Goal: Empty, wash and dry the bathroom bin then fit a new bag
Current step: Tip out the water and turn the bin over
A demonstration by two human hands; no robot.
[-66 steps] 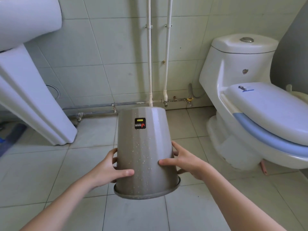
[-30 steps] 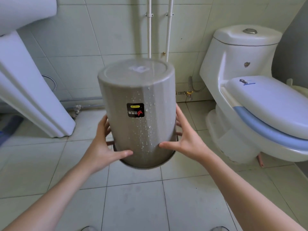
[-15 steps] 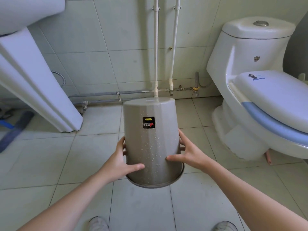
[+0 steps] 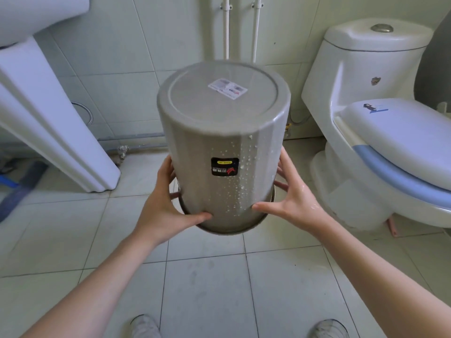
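The grey plastic bin hangs upside down in the air over the tiled floor, its base with a white label tilted toward me. Water drops cling to its side near a black sticker. My left hand grips the left side just above the rim, thumb across the front and fingers behind. My right hand holds the right side the same way and looks wet. The bin's inside is hidden.
A white toilet with a blue-trimmed closed lid stands at the right. The white basin pedestal is at the left, with a blue mop-like thing beside it. Two white pipes run down the wall. My shoes show at the bottom.
Both hands have raised the upturned bin from low near the floor, closer to me, and its base now tilts into view. It has gone up, down and up again.
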